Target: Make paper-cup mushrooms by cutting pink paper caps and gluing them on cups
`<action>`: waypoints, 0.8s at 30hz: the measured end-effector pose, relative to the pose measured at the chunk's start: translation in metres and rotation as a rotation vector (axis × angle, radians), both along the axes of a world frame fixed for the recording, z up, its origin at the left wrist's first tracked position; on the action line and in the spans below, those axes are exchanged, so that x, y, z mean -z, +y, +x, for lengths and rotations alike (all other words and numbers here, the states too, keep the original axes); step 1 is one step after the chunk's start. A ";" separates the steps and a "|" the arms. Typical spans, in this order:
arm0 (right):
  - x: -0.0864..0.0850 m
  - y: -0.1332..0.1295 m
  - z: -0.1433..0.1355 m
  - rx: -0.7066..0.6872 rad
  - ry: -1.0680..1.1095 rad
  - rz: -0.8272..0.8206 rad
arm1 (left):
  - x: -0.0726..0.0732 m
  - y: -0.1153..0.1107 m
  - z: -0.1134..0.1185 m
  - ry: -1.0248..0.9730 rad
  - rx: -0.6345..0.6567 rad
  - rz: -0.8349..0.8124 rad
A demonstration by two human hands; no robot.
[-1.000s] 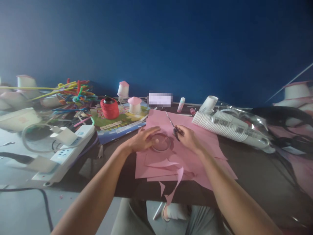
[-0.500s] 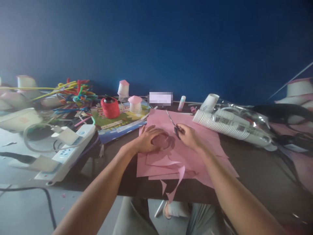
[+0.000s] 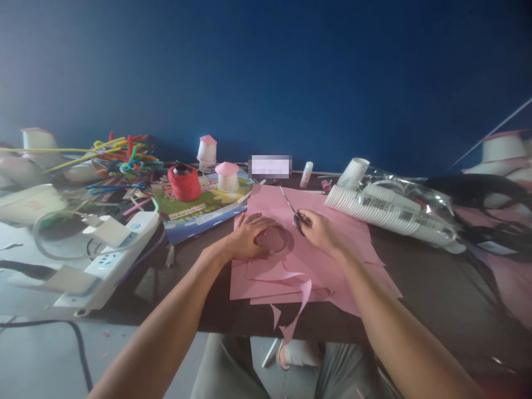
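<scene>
My left hand (image 3: 253,237) curves its fingers and thumb around a round pink disc (image 3: 274,239) with a darker rim, low over pink paper sheets (image 3: 338,257). Whether this disc is cut paper or a ring, I cannot tell. Scissors (image 3: 287,198) are held by the handles in my right hand (image 3: 315,224), blades pointing up and left over the paper; they look nearly closed. Curled pink paper offcuts (image 3: 305,296) lie at the front of the sheets and overhang the table's near edge.
A red yarn spool (image 3: 184,183) and a pink-roofed cup (image 3: 227,178) stand on a colourful printed packet (image 3: 199,213). Stacked paper cups (image 3: 374,209) in plastic lie right, a glue stick (image 3: 306,174) behind. A power strip (image 3: 106,266) and colourful pipe cleaners (image 3: 128,158) are left.
The whole view has shifted slightly to the left. Both hands keep nearly the same pose over the pink paper, with the disc and scissors still held.
</scene>
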State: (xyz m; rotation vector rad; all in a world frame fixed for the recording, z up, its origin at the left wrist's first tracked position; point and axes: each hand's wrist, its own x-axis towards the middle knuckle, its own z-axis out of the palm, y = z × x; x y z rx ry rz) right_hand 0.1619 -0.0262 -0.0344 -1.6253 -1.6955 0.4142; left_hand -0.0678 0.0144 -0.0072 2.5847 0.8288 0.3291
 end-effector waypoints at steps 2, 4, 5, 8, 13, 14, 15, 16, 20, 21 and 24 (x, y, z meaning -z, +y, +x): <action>0.000 0.000 0.000 -0.002 -0.004 0.005 | 0.001 0.001 0.000 -0.006 0.007 0.009; -0.001 0.000 0.000 0.002 -0.017 0.008 | 0.002 0.001 -0.001 -0.010 0.012 0.014; 0.000 0.000 0.000 0.008 -0.022 0.009 | 0.002 0.002 -0.001 -0.011 0.013 0.014; 0.000 0.000 0.001 0.016 -0.025 0.006 | 0.002 0.002 -0.001 -0.010 0.017 0.007; -0.001 -0.001 0.000 0.002 -0.031 0.007 | 0.001 0.001 -0.001 -0.014 0.021 -0.011; -0.001 -0.001 0.000 0.000 -0.030 0.008 | 0.001 0.001 -0.001 -0.010 0.020 -0.014; -0.001 -0.001 0.000 -0.003 -0.028 0.009 | 0.001 0.001 -0.001 -0.006 0.020 -0.015; -0.001 -0.001 0.000 -0.004 -0.025 0.009 | 0.001 0.002 -0.001 -0.004 0.022 -0.012; 0.001 0.000 0.000 0.009 -0.013 0.014 | 0.003 0.003 -0.001 -0.004 0.028 0.009; 0.001 0.001 0.000 0.025 -0.012 0.028 | 0.004 0.003 -0.001 -0.005 0.027 0.011; -0.002 0.000 0.000 0.100 -0.011 0.083 | 0.004 0.004 -0.001 -0.013 0.019 0.016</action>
